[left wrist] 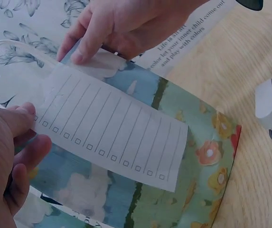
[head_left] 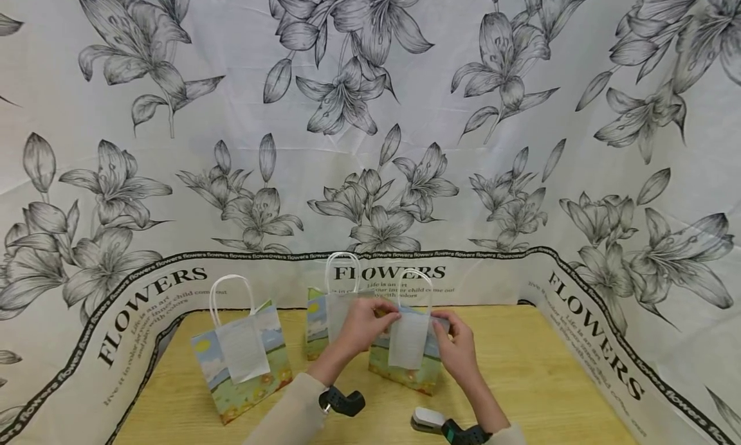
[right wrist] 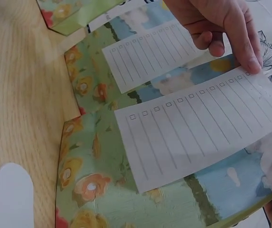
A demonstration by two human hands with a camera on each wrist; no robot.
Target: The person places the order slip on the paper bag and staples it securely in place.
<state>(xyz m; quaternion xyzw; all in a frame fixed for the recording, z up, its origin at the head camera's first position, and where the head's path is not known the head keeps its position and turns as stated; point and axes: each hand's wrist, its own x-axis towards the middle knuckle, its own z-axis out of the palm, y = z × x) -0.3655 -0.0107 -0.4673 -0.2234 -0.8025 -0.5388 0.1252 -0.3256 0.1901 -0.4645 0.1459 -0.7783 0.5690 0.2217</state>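
A small paper gift bag [head_left: 382, 368] with a painted flower meadow and white handles stands in the middle of the table. A white checklist sheet [left wrist: 112, 128] with ruled lines and tick boxes lies against its front. My left hand [head_left: 363, 326] pinches the sheet's upper left corner at the bag's top, as the right wrist view also shows with the fingertip [right wrist: 253, 65] on the paper. My right hand [head_left: 457, 345] grips the bag's top right edge, its thumb [left wrist: 86, 50] on the front face beside the sheet.
Two similar bags with sheets on their fronts stand at the left [head_left: 278, 348] and behind [head_left: 316, 342]. A white and grey stapler [head_left: 428, 420] lies near the table's front. Floral cloth [head_left: 370, 194] walls surround the wooden table [head_left: 538, 381].
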